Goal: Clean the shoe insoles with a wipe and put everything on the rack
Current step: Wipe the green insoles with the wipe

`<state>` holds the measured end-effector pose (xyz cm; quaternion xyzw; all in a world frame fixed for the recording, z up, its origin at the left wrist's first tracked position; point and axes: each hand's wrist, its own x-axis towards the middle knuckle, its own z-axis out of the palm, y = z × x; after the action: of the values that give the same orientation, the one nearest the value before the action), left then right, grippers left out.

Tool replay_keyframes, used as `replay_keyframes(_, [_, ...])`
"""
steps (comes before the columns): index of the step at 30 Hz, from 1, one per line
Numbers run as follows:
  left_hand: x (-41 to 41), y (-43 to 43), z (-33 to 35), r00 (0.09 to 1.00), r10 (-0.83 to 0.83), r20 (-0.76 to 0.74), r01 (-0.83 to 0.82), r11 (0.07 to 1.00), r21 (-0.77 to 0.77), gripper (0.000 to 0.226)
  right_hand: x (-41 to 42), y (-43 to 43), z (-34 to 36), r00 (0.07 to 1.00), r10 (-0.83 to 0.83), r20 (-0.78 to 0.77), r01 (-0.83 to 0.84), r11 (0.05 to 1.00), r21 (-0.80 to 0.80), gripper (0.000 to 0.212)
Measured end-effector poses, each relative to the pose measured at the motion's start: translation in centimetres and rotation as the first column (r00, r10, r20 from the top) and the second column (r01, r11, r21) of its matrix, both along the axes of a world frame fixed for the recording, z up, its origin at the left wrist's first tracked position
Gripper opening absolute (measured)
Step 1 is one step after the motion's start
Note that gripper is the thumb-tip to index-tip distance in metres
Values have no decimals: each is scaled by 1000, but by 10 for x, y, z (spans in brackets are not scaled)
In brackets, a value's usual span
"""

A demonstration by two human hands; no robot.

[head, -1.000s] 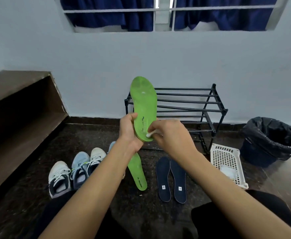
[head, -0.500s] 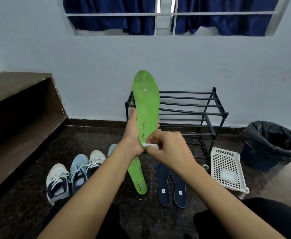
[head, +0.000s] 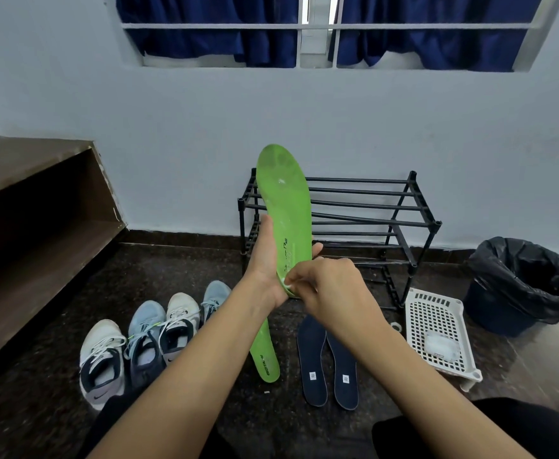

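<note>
Grip first. Left hand [head: 264, 270] is wrapped round the lower half of the green insole [head: 286, 207], thumb along its left edge, fingertips curling out past the right edge. I read that as a firm hold. The insole stands nearly upright, toe end up, face toward the camera. It is a matte sheet with a long rounded outline, pale scuffs and worn patches near the toe, and dark lettering close to the hand. Right hand [head: 331, 286] has its fingers bunched, pinching a small white wipe [head: 286, 283] against the heel end of that insole, just beside the left palm. I see only a crumpled scrap of the wipe.

Below the hands, on the dark speckled stone floor [head: 205, 266]:
- second green insole [head: 264, 356], lying flat, upper part hidden by the left forearm
- navy insoles [head: 311, 359], a pair side by side, each with a small white label at the heel
- four trainers [head: 102, 359] in a row to the left, white and pale blue, laced

Behind the held insole, against the pale wall, stands the rack [head: 370, 207], a black tube frame with tiers of thin bars. To its right sits a white perforated plastic basket [head: 437, 313] holding a whitish packet [head: 442, 346]. Beyond that is a round bin [head: 529, 279] lined with a glossy black bag. Brown wooden steps [head: 39, 193] are at far left, and navy curtains [head: 205, 31] hang behind window bars above.
</note>
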<state>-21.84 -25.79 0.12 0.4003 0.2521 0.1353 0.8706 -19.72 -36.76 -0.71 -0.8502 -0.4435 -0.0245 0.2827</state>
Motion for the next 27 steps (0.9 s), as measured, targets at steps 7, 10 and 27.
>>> replay_keyframes(7, [7, 2, 2, 1000, 16, 8, -16, 1000, 17, 77, 5, 4, 7, 974, 50, -223, 19, 954, 300, 11])
replay_keyframes(10, [5, 3, 2, 1000, -6, -13, 6, 1000, -17, 78, 6, 2, 5, 979, 86, -184, -37, 965, 258, 12])
replay_keyframes(27, [2, 8, -6, 1000, 3, -18, -3, 1000, 11, 75, 4, 5, -6, 972, 76, -220, -25, 974, 223, 14])
